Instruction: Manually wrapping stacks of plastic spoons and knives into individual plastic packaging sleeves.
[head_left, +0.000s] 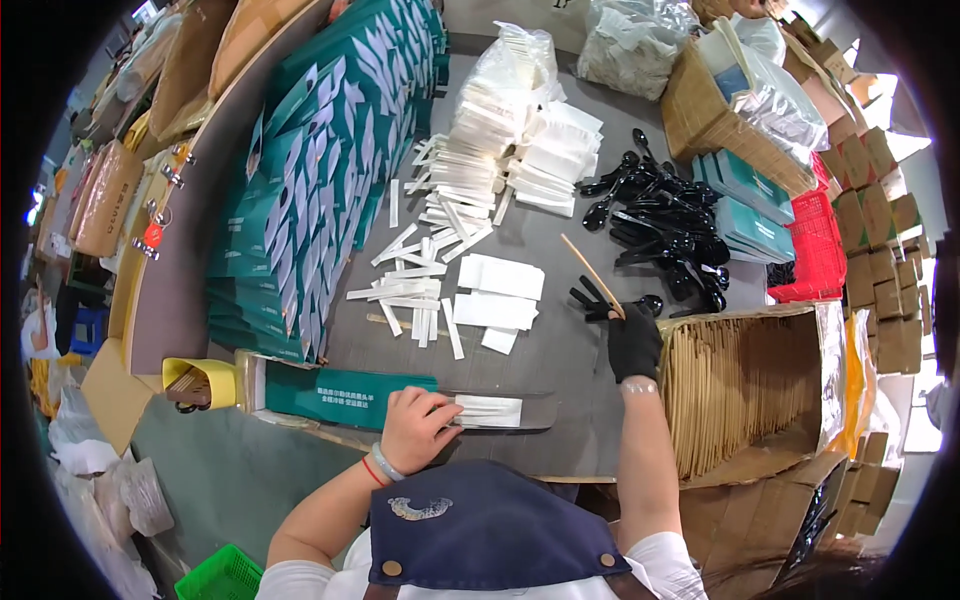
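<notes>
At the table's near edge, my bare left hand (415, 428) has its fingers curled at the right end of a long green paper sleeve (320, 396). Its thumb and fingertips close on the left end of a white packet (492, 411), which lies in a dark slot in line with the sleeve. To the right, my black-gloved right hand (634, 345) grips a thin wooden stick (588, 268) that points away and left. Black plastic cutlery (592, 298) lies against its fingertips; whether the hand also holds this is unclear.
Stacked green sleeves (300, 200) fill the left side. Mid-table are narrow white strips (410, 290), flat white packets (498, 292) and a bagged packet pile (510, 110). Black spoons and forks (670, 220) lie right, beyond a carton of wooden sticks (735, 400). A yellow bin (225, 380) stands left.
</notes>
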